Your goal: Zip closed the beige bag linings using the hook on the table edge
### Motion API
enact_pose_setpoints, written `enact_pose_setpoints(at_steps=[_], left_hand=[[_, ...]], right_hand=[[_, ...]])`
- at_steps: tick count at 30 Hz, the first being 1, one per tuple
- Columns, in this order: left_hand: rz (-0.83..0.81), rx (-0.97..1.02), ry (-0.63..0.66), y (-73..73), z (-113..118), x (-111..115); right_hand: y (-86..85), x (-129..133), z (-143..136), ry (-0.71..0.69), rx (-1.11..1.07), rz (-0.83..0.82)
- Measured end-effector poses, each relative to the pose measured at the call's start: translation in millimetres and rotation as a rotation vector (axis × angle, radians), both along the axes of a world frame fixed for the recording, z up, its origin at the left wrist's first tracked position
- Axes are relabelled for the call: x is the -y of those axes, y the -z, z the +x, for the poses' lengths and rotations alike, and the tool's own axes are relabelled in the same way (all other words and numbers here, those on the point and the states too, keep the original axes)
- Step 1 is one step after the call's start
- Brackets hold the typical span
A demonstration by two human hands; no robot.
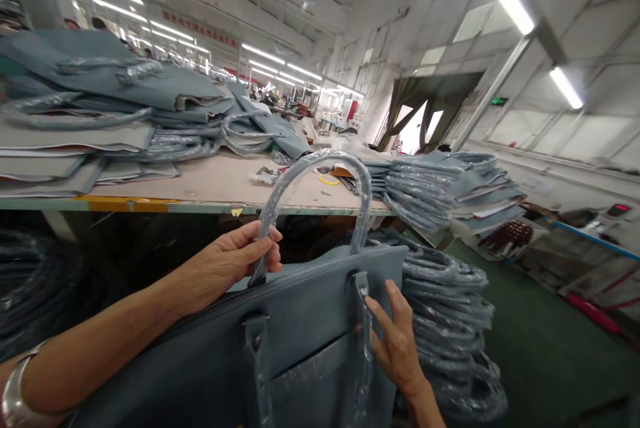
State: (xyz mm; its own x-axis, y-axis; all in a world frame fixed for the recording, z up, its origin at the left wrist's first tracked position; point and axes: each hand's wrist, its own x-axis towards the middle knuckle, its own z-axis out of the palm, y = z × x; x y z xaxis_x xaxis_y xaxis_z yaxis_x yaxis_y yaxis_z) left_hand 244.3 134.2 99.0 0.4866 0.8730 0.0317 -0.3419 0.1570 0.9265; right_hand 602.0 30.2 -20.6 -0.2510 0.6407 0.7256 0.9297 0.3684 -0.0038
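A blue-grey handbag [315, 308] fills the lower middle of the head view, in front of the table edge. Its far handle [325, 156], wrapped in clear plastic, arches upward. My left hand [245, 249] is closed around the left leg of that handle. The near handle [363, 335], also in plastic, hangs down over the bag's front. Beside its right leg is my right hand [395, 338], fingers apart, with the fingertips at or very near the handle. Whether they press on it I cannot tell. The bag's bottom is out of view.
The work table [220, 181] carries a heap of blue-grey bag panels [110, 75] at left and stacked plastic-wrapped handles [420, 185] at right. A yellow ring [329, 180] lies between them. More wrapped handles [450, 321] are piled right of the bag, beside the green floor [540, 328].
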Motion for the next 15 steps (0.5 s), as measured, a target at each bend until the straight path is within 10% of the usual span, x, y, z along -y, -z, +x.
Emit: enact_pose_setpoints(at_steps=[8, 15], left_hand=[[0.095, 0.036, 0.065, -35.0, 15, 2], [0.286, -0.046, 0.269, -34.6, 22, 48]], right_hand=[[-109.9, -45, -28, -0.093, -0.691, 0.186], [-215.7, -49, -79, -0.024, -0.565, -0.027]])
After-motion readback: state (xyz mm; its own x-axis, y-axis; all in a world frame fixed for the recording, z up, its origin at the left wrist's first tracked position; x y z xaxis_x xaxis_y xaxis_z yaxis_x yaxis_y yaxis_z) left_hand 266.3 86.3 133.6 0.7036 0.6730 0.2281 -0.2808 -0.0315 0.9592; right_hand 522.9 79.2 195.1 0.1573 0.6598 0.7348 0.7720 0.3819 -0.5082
